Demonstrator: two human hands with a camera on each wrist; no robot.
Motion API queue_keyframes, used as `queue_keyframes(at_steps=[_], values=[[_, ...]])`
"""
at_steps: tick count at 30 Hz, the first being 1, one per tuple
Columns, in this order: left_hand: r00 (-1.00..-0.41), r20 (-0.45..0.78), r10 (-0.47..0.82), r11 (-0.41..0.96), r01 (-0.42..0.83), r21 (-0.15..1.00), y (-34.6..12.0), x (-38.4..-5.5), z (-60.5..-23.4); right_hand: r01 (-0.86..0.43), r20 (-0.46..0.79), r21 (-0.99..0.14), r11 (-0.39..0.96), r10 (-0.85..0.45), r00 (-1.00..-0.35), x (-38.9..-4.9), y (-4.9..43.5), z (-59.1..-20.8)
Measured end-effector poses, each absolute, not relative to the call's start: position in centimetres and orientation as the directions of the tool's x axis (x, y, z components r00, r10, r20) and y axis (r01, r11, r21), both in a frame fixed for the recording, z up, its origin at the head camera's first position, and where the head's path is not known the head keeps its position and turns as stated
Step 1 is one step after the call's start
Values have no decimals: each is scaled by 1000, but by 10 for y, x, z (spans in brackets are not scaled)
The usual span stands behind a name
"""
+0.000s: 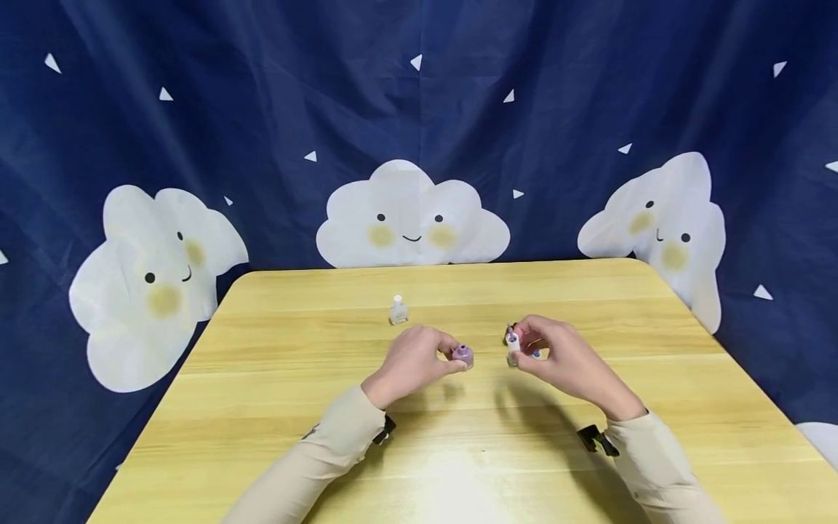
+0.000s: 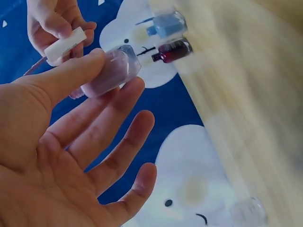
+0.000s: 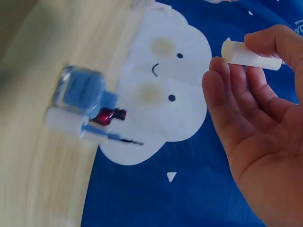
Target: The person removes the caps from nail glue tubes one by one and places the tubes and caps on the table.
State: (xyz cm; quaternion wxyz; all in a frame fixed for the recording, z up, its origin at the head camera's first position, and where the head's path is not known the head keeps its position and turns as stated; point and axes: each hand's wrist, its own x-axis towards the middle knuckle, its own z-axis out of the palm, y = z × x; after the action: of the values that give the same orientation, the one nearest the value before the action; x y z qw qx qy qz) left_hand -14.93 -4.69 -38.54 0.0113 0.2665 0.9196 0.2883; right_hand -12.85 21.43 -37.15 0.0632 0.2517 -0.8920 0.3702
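Note:
My left hand point(image 1: 409, 362) pinches an uncapped bottle of purple nail polish point(image 1: 463, 356) between thumb and fingers, its neck open in the head view. In the left wrist view the other fingers are spread away from the bottle. My right hand point(image 1: 558, 354) holds a white nail polish cap point(image 3: 251, 56) by thumb and fingertips; a purple-coated brush point(image 2: 36, 66) extends from it. The cap and bottle are apart, both above the table. Near the right hand stand an uncapped blue polish bottle point(image 3: 81, 90) and an uncapped dark red bottle point(image 2: 174, 50), partly hidden in the head view.
A white cap with a blue-coated brush point(image 3: 66, 122) lies beside the blue bottle. Farther back and left on the wooden table point(image 1: 275, 407) stands a clear bottle with a white cap point(image 1: 398, 311). A dark blue curtain point(image 1: 275, 87) with clouds hangs behind the table.

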Motion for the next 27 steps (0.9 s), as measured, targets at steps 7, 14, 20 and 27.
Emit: queue_keyframes(at_steps=[7,14,20,27], values=[[-842,142,520,721,522,456,-15,-154,-392,-457,278,-628,630,-367,-888,-122,229,-383],[-832,138,537,721,537,437,21,-157,-407,-388,227,-647,656,-320,-920,-116,244,-398],[-819,128,559,713,554,430,41,-160,-415,-335,168,-656,676,-303,-938,-117,254,-410],[-807,88,584,702,556,445,53,-162,-427,-282,132,-632,721,-258,-957,-120,262,-419]])
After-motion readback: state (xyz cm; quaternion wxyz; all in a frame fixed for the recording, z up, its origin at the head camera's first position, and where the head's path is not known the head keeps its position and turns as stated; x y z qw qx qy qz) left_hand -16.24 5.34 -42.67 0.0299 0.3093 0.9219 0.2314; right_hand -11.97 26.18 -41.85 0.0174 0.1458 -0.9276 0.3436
